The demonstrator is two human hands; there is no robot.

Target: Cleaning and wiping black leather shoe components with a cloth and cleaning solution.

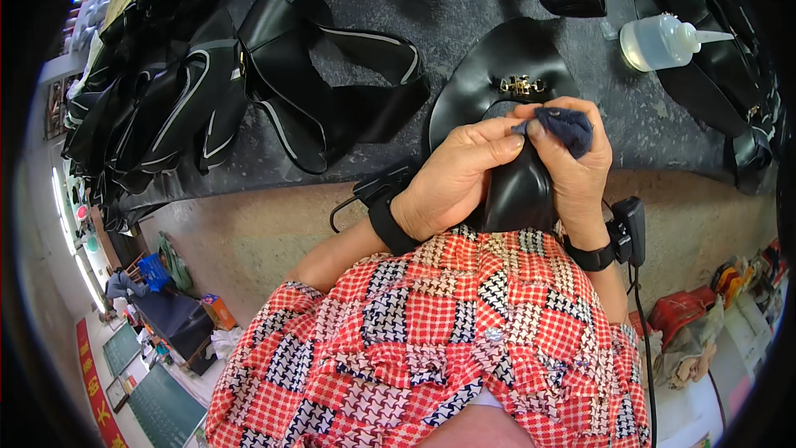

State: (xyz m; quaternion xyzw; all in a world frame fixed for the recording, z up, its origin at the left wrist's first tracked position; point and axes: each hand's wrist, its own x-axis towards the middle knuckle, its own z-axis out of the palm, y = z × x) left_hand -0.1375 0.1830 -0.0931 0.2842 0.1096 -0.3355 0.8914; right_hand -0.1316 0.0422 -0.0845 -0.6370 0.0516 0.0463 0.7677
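In front of my chest is a black leather shoe upper (519,195), its curved far part resting on the dark table. A gold-coloured metal ornament (521,85) is fixed across that far part. My left hand (452,174) is closed, its thumb and fingers pinching at the upper's inner edge. Between the fingers of my right hand (580,178) is a bunched dark blue cloth (570,131), pressed close to the same spot. The fingertips of both hands nearly meet there. Exactly what lies under the left fingertips is hidden.
Black uppers with pale edge strips (286,87) pile up on the table's left. A clear squeeze bottle (659,43) with a pointed nozzle lies at the right, beside more uppers (705,91). The table's near edge (274,191) runs just beyond my forearms.
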